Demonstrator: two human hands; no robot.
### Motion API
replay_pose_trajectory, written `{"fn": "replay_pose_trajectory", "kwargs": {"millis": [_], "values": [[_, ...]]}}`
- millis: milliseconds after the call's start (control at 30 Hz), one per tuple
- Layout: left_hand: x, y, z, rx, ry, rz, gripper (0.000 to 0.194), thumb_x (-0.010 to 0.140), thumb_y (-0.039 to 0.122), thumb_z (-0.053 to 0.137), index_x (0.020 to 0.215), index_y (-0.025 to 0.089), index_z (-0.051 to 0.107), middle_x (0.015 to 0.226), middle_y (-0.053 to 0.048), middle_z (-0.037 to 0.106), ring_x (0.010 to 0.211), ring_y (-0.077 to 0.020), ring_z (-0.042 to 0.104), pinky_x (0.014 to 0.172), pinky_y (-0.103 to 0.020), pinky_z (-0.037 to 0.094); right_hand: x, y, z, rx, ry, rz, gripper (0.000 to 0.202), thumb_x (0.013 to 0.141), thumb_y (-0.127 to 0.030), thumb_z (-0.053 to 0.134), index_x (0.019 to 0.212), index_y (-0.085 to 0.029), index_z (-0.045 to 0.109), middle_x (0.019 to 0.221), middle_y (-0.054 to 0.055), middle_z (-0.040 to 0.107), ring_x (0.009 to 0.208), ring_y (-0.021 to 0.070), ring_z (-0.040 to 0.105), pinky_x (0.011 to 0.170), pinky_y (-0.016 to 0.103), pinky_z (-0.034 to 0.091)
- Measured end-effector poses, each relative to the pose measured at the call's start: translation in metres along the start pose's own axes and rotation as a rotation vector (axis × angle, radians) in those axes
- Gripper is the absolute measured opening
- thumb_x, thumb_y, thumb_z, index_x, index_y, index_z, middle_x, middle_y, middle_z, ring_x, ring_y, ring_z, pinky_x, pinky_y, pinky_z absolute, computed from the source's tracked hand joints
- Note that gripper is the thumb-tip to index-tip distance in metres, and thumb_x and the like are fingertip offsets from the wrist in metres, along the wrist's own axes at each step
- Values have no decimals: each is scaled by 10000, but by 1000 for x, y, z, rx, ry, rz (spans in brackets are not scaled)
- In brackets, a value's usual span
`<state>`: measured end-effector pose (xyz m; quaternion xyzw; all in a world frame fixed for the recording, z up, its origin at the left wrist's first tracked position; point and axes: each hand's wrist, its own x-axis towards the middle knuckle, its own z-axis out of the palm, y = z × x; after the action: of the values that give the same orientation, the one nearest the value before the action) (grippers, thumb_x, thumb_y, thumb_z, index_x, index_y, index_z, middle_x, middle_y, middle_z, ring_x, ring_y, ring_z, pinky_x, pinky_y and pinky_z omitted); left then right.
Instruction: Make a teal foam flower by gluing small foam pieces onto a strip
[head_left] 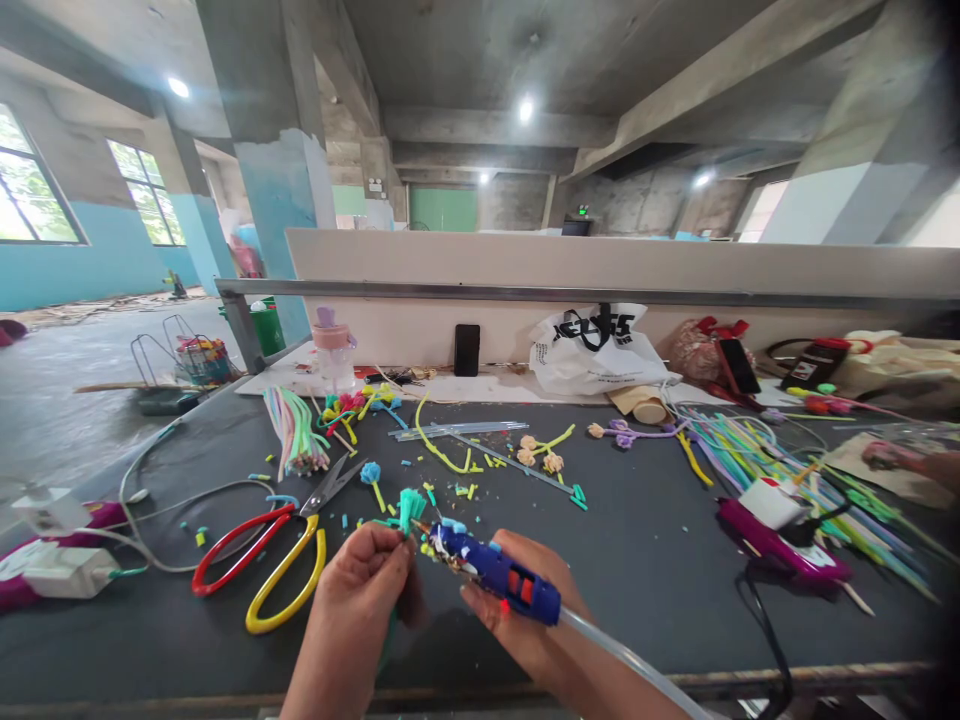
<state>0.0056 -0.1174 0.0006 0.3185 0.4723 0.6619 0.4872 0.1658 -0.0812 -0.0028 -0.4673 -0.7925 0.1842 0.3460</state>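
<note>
My left hand (365,580) pinches a teal-green pipe-cleaner flower (410,508), its tufted head standing above the fingertips. A green stem seems to trail below the hand, partly hidden. In my right hand (536,590) is a blue hot glue gun (491,572), its nozzle pointing left, close beside the flower; I cannot tell if they touch. A clear glue stick (626,655) runs out of the gun's back end. Left of my hands lie scissors (309,508) with one red and one yellow handle, blades apart. A small blue pipe-cleaner flower (370,474) lies just beyond my left hand.
Pipe-cleaner bundles lie at left (296,430) and right (739,450). Clear glue sticks (465,429) and cut scraps scatter the dark table. Power strips (787,545) sit at both sides. A bottle (334,355), phone (467,350) and white bag (592,350) line the back. Another person's hand (892,455) shows at right.
</note>
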Motion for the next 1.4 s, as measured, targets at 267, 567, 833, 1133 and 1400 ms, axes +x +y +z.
{"fn": "replay_pose_trajectory", "kwargs": {"millis": [267,567,833,1133,1400], "values": [[1,4,-5,-107,-60,-183,257,634,324,718,650,179,507,454,45,544,349,-91,472,349,-193,368,1,5,-6,-39,-57,-143,156,745,-308,561,664,-202,481,631,-33,527,562,96,456,539,202,320],[2,1,-5,-110,-74,-216,267,621,327,727,620,168,513,450,35,549,331,-81,470,332,-180,363,1,6,-3,-3,-20,-126,146,718,-306,580,651,-207,496,614,-37,536,552,98,469,526,202,319],[0,1,-7,-115,-87,-215,257,656,317,709,601,162,511,478,31,550,339,-70,453,341,-183,366,11,11,-1,568,88,228,211,663,-367,669,631,-220,521,602,-22,510,551,128,465,528,252,346],[-6,-6,7,-143,-288,-347,257,681,326,704,609,147,534,505,5,564,307,-51,437,325,-166,305,13,-5,3,1308,-5,514,257,585,-231,754,777,-162,598,806,34,666,681,143,592,530,220,386],[-3,-7,3,-115,-318,-355,215,723,311,667,652,142,555,526,13,558,320,-46,418,320,-163,316,17,17,-2,755,-23,402,181,702,-287,628,840,-174,601,805,25,644,681,155,569,563,250,392]]}}
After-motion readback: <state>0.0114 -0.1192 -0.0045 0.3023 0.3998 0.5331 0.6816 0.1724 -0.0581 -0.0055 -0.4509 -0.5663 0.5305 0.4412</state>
